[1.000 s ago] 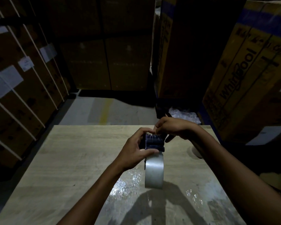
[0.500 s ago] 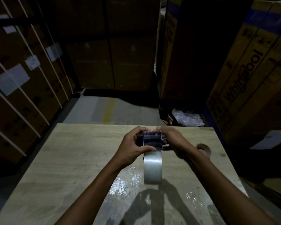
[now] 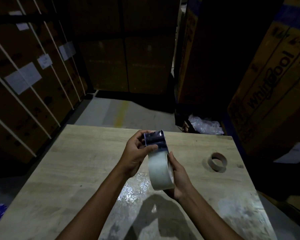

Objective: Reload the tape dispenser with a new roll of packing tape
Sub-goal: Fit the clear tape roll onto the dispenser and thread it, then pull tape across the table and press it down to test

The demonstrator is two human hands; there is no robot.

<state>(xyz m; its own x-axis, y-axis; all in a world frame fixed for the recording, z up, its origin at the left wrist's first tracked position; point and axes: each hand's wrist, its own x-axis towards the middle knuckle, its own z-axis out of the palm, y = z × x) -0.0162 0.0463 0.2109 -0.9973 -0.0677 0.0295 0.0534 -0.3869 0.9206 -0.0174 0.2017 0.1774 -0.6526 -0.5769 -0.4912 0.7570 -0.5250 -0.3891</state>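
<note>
- Roll [image 3: 160,172] above the table [image 3: 80,170], between both hands.
- Dispenser [image 3: 155,140] just behind the roll.
- Core [image 3: 217,161] on the table, right.
- Boxes [image 3: 270,84] behind.

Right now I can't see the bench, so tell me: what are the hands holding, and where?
The left hand pinches the dark tape dispenser at its top; the right hand grips the clear tape roll by its side.

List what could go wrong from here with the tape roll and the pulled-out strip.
1. The left hand pinches the free strip drawn off the tape roll; the slack strip could fold and stick to itself or the fingers.
2. The right hand holds the roll only from its side above the table; it might slip and drop.
3. In dim light the tape's edge is hard to see.
</note>
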